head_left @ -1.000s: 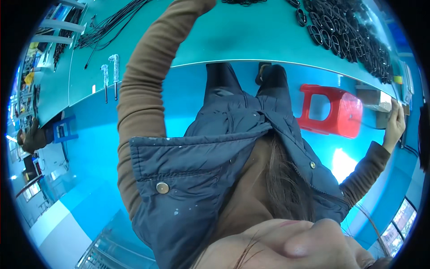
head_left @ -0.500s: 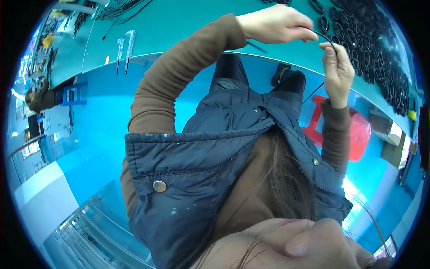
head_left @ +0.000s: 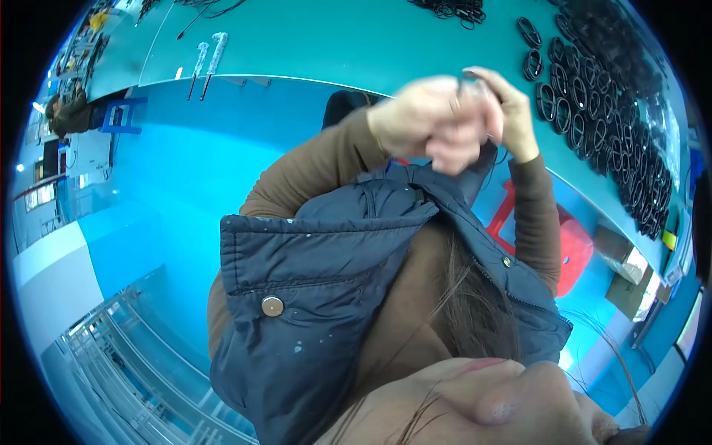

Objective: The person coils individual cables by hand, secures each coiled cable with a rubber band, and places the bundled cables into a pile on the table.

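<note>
Both my hands are together in front of my chest, by the near edge of the green table [head_left: 319,52]. My left hand [head_left: 430,122] is smeared by motion, its fingers curled in against the other hand. My right hand [head_left: 513,111] is closed, fingers bent over toward the left one. Between them a black cable [head_left: 469,75] shows only as a short dark bit at the top of the grip. The rest of it is mostly hidden by the fingers.
Many coiled black cables [head_left: 593,111] cover the table's right side, with another dark bunch [head_left: 452,9] at the far edge. Two plastic-wrapped tools [head_left: 216,55] lie at the left edge. A red stool [head_left: 575,248] and cardboard boxes [head_left: 630,293] stand right; another person [head_left: 73,115] is far left.
My hands, apart with the cable stretched between them before, have come together. Both have moved nearer my body, the left one down and the right one leftward.
</note>
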`<state>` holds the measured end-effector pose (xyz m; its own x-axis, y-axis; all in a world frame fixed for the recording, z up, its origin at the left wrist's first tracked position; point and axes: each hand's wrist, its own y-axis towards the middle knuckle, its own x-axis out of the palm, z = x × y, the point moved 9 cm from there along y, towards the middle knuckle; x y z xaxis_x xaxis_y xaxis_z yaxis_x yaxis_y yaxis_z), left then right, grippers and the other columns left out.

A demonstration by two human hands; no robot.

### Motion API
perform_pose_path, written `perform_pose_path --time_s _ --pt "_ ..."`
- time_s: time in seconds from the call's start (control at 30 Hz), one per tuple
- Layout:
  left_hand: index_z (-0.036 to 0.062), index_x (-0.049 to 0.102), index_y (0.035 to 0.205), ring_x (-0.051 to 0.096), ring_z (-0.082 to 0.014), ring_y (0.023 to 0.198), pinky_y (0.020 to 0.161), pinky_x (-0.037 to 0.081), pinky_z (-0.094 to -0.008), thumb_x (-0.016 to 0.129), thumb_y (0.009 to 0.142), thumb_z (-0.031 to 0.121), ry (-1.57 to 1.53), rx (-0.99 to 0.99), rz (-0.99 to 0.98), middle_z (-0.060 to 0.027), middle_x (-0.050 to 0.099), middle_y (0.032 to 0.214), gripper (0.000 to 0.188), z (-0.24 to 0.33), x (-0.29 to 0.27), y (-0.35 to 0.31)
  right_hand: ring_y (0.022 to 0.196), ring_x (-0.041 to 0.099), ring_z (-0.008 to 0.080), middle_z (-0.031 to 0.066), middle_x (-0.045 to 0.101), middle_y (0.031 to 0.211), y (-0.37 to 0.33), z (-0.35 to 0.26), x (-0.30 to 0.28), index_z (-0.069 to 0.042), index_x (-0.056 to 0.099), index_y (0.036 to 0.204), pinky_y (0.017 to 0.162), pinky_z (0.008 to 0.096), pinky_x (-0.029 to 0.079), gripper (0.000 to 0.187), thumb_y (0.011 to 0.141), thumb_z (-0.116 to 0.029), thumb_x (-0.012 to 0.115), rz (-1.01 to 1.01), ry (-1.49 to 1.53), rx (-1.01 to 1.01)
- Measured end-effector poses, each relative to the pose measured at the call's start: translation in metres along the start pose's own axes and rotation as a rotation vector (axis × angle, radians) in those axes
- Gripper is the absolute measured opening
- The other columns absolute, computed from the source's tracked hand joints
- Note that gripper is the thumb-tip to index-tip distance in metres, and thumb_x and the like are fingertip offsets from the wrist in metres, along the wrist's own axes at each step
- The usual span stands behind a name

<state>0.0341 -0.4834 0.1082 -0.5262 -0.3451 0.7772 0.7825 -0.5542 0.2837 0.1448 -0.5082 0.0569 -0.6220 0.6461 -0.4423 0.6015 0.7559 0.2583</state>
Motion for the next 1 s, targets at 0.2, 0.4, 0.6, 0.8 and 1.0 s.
perform_pose_path --time_s 0.2,0.4,0.6,0.8,1.0 --pt "-0.0018 0.053 0.123 0.056 -0.0145 0.071 0.059 0.047 -0.024 0.041 0.103 0.025 0.478 0.325 0.396 -0.0053 0.054 0.077 0.036 0.093 -0.07 -0.057 0.06 0.06 0.0209 0.0074 0.067 0.079 -0.062 -0.019 0.058 -0.004 0.064 0.103 0.055 0.0316 0.047 0.015 0.089 -0.006 0.059 -0.217 -0.18 -0.014" --pt "-0.0018 0.05 0.129 0.06 -0.0262 0.108 0.086 0.053 -0.0323 0.041 0.102 0.02 1.114 -0.001 0.531 -0.0175 0.062 0.109 0.035 0.071 -0.079 -0.091 0.057 0.057 0.0227 0.0094 0.064 0.075 -0.046 -0.104 0.063 -0.003 0.062 0.091 0.054 0.032 0.046 0.006 0.086 -0.006 0.061 -0.294 -0.415 -0.308" --pt "-0.0062 0.045 0.133 0.055 -0.0346 0.118 0.098 0.049 -0.0396 0.04 0.102 0.024 0.548 -0.206 0.074 -0.024 0.053 0.129 0.043 0.02 -0.048 -0.097 0.057 0.053 0.0159 0.0057 0.063 0.074 0.019 -0.1 0.051 -0.002 0.065 0.094 0.053 0.0261 0.043 0.012 0.082 -0.005 0.063 -0.157 -0.1 -0.278" --pt "-0.0072 0.042 0.135 0.051 -0.0364 0.123 0.098 0.049 -0.0406 0.04 0.102 0.026 0.216 -0.114 0.073 -0.0261 0.048 0.135 0.047 0.041 -0.046 -0.091 0.057 0.052 0.0131 0.0051 0.064 0.075 0.006 -0.02 0.095 -0.002 0.064 0.101 0.053 0.0257 0.043 0.015 0.088 -0.006 0.058 -0.093 0.194 -0.093" --pt "-0.0057 0.045 0.133 0.053 -0.0353 0.121 0.095 0.052 -0.0398 0.043 0.102 0.026 0.565 0.301 0.344 -0.0268 0.048 0.135 0.045 0.09 -0.083 -0.102 0.053 0.055 0.0239 0.0072 0.061 0.071 -0.061 -0.044 0.112 -0.003 0.06 0.102 0.054 0.0341 0.045 0.015 0.088 -0.006 0.056 -0.338 -0.084 0.108"
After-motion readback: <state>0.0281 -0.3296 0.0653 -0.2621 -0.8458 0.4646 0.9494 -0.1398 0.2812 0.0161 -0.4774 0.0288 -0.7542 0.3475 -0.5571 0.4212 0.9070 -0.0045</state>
